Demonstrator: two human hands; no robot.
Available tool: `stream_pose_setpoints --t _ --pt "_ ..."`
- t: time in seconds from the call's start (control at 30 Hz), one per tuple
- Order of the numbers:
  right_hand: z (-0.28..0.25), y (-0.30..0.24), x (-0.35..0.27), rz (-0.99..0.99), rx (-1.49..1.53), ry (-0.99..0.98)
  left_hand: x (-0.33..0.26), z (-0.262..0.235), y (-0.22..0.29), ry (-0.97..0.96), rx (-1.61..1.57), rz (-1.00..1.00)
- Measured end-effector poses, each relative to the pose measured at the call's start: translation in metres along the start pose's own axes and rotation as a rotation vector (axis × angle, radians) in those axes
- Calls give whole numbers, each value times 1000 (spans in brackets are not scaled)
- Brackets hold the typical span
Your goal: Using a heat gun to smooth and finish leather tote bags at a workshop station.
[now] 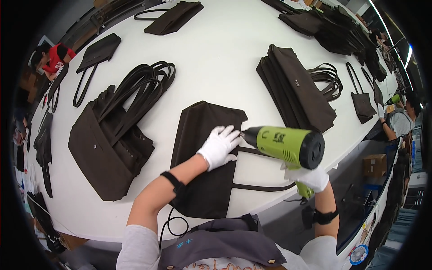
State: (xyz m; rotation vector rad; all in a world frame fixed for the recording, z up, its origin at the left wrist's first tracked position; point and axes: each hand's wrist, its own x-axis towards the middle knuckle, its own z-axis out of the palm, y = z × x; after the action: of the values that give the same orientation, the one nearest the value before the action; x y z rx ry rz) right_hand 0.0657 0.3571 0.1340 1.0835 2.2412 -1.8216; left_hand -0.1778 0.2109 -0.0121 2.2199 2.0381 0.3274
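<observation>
A dark brown tote bag (202, 180) lies flat on the table in front of me, its long straps stretching to the right. My left hand (219, 147), in a white glove, rests on the bag near its top edge with the fingers stretched out. In my gloved right hand (310, 176) is a green and black heat gun (285, 145), gripped by its handle. Its nozzle points left and reaches close to my left fingertips at the bag's edge; whether it touches the cloth I cannot tell.
Stacked dark totes (103, 153) with bunched straps lie at left, and another stack (299, 90) at right. Single bags (173, 18) are spread along the white table (216, 67). A larger pile (337, 31) sits far right. Co-workers (56, 58) stand at both sides.
</observation>
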Motion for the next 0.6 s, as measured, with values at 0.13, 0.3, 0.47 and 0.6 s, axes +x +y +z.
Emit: stream_pose_setpoints --t 0.13,0.3,0.47,0.6 --pt "-1 -1 -13 -81 -116 85 48 -11 -62 90 163 -159" --pt "2 -4 4 56 65 167 34 -36 -113 220 152 -561" --pt "6 -9 19 27 82 10 -41 -4 -139 231 -209 -746" --pt "21 -18 37 39 208 47 -53 -6 -148 404 -858 -981"
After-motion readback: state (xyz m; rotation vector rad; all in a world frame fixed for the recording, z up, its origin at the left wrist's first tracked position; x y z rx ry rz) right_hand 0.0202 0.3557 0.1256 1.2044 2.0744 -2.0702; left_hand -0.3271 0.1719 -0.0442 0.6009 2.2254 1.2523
